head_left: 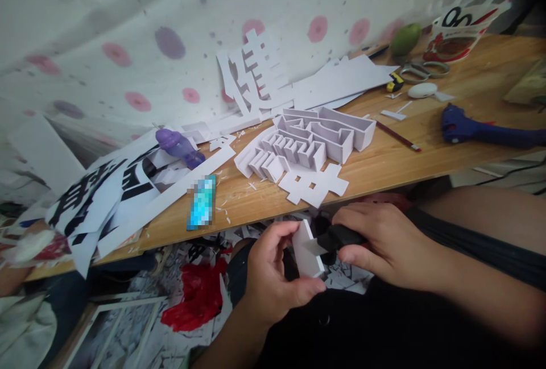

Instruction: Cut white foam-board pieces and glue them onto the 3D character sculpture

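My left hand (275, 272) grips a small white foam board piece (303, 252) by its edges, held over my lap in front of the table. My right hand (384, 241) is closed around the black handle of a utility knife (347, 236). The knife's blade points left and meets the face or edge of the board piece; which one I cannot tell. Just beyond my hands, a raised white foam board character (307, 139) with thin upright walls lies on the table. A flat white cutout (315, 184) lies against its near side.
On the wooden table (384, 170) lie a blue glue gun (456, 124), pencil (401, 137), scissors (420, 70), purple bottle (179, 147), a blurred-out blue phone-shaped item (202, 202) and printed sheets (111, 193). A flat character cutout (251, 76) leans on the curtain. Scraps and a red bag (196, 295) lie below.
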The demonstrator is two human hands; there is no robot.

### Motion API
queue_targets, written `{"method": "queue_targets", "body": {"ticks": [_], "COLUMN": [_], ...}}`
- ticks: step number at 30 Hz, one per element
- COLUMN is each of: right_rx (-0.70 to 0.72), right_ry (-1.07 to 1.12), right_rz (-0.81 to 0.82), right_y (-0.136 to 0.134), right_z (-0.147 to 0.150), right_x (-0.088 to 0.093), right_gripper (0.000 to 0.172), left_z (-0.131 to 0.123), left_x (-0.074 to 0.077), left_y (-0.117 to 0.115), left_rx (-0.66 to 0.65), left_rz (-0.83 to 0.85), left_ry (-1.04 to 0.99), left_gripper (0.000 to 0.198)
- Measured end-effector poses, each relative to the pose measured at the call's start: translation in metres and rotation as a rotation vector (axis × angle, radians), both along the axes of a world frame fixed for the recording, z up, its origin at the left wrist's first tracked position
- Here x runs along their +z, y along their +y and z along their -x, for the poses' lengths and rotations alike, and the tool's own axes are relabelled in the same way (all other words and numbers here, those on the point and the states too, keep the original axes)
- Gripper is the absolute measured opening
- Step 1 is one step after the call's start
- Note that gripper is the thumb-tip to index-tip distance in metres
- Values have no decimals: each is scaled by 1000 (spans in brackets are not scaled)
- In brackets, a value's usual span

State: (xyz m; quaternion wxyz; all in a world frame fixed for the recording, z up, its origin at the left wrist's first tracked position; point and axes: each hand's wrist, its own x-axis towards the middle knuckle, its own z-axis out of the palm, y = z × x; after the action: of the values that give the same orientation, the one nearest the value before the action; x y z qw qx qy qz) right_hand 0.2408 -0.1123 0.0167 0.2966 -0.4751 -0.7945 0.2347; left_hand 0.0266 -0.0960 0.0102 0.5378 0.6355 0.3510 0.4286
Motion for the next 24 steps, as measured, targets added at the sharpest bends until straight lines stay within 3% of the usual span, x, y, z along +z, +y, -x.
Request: {"method": "queue_targets", "body": {"ticks": [24], "right_rx": [-58], "right_ry": [5], "right_rz": [-30], "right_y": [3], "right_z": [3], "right_x": [-3], "right_gripper": [62], "left_z": [3], "left_x": [5], "left_y": [-7], "left_rx": [-50], "left_rz": [-85], "left_ry": [-44], "left_gripper": [63]}}
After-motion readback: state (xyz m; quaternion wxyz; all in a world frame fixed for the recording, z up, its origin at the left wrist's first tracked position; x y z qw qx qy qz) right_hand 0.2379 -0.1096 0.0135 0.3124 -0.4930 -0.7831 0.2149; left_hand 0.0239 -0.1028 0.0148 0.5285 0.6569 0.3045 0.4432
